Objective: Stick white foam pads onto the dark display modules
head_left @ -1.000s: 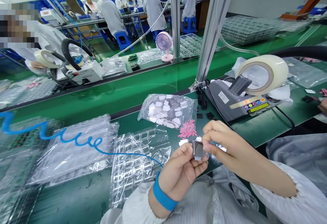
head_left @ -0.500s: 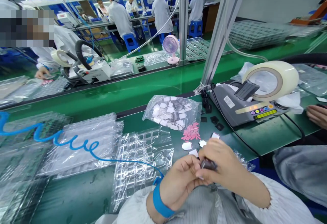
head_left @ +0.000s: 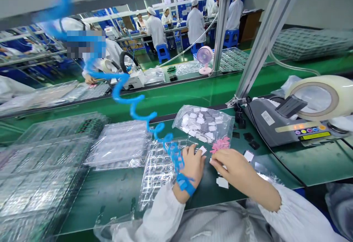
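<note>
My left hand (head_left: 191, 164), with a blue wrist strap (head_left: 186, 185) and coiled blue cord, rests palm down at the right edge of a clear compartment tray (head_left: 158, 172). Its fingers are spread, and a small white-faced piece (head_left: 202, 150) lies at their tips. My right hand (head_left: 234, 166) is closed in a pinch just below a pile of pink strips (head_left: 220, 144). A speck of white shows at its fingertips; what it holds I cannot make out. White-faced pieces (head_left: 222, 182) lie below and beside this hand. Behind is a clear bag (head_left: 202, 124) of similar pieces.
On the right stands a grey tape dispenser (head_left: 264, 120) with a large tape roll (head_left: 333, 98); its black cable (head_left: 271, 148) crosses the table. Small black parts (head_left: 250, 141) lie beside it. Stacked clear trays (head_left: 52, 161) and a bagged stack (head_left: 117, 146) occupy the left.
My hands, together around a small dark piece before, have parted. The left has moved to the tray's edge and opened; the right is by the pink strips. The dark piece no longer shows. The view has shifted.
</note>
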Demonstrator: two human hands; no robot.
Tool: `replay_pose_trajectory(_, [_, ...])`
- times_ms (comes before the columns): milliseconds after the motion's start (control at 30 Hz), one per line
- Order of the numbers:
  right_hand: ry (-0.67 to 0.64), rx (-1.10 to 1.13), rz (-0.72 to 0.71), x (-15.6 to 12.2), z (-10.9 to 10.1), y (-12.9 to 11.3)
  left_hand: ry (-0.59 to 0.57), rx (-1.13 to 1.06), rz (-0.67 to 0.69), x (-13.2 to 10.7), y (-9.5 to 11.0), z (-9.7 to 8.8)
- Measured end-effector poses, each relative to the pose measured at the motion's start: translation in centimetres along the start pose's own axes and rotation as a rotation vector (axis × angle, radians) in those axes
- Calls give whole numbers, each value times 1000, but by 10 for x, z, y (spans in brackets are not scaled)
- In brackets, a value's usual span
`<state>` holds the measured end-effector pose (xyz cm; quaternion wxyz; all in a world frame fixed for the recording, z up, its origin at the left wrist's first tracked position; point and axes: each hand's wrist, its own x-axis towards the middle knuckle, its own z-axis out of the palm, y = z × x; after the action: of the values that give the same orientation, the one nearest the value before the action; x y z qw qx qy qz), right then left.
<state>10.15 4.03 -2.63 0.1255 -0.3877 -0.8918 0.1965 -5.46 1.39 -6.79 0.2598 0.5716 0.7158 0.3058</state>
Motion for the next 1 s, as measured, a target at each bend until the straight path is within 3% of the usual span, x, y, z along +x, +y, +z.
replay_pose_trajectory(100, [-24,-59,2,37,4,-11,76,76,-26,-7,-12,-35])
replay_pose_trajectory(200, [-74,-104,-13,80,26,-21,143,167,-97,-4,-34,-62])
replay_pose_trajectory(367, [-117,-83,33,123,70,-30,112,282,-187,1,-67,-58])
replay_pose_trajectory(467, [-81,-3,68,127,76,-27,87,300,-182,1,-77,-53])
replay_pose_trajectory(600, [23,156,131,113,54,-18,70,249,-177,2,-78,-59])
replay_pose_trajectory(700, [110,288,125,84,32,-17,43,151,-113,0,-60,-60])
replay_pose_trajectory(800, [179,377,96,45,20,-23,-77,-267,-67,-7,-26,-49])
replay_pose_trajectory(900, [241,418,109,11,17,-27,-185,-750,-173,-13,9,-29])
replay_pose_trajectory(1000, [281,424,138,-13,15,-17,-245,-970,-265,-13,29,-10])
